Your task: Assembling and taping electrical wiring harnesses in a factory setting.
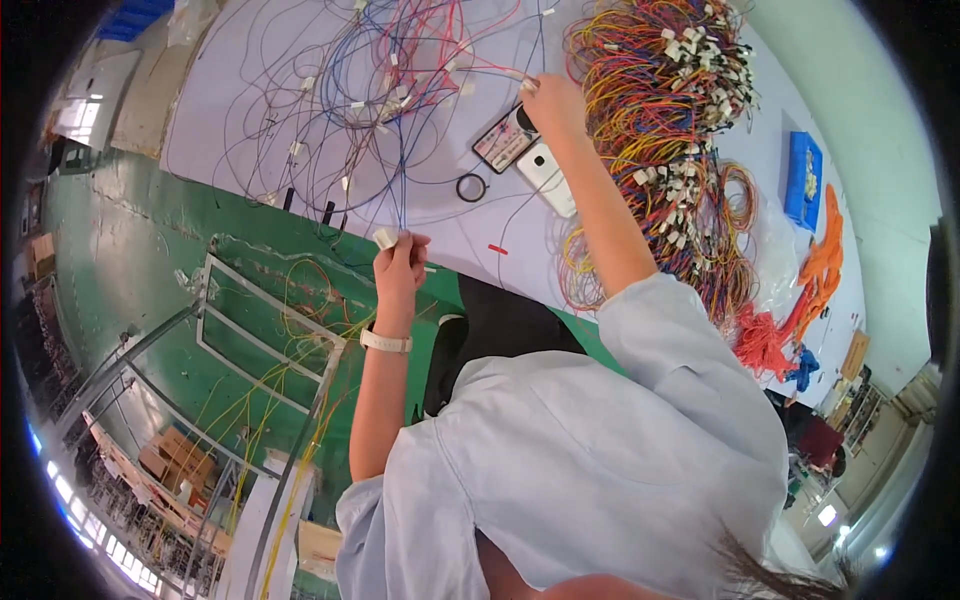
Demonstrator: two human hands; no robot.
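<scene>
Both hands are closed: the left hand pinches a small white connector at mid-frame, the right hand grips a wire end near the upper centre, above a black-and-white tester box. Loose blue and red wires spread over the pale tabletop; a tug could probably snag them. Fingertips on the right are hard to make out

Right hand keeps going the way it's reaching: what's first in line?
Probably the white-tagged end of a pink wire at the right hand fingertips, on the white board. Past it lie more loose wires. Depth is unclear.
</scene>
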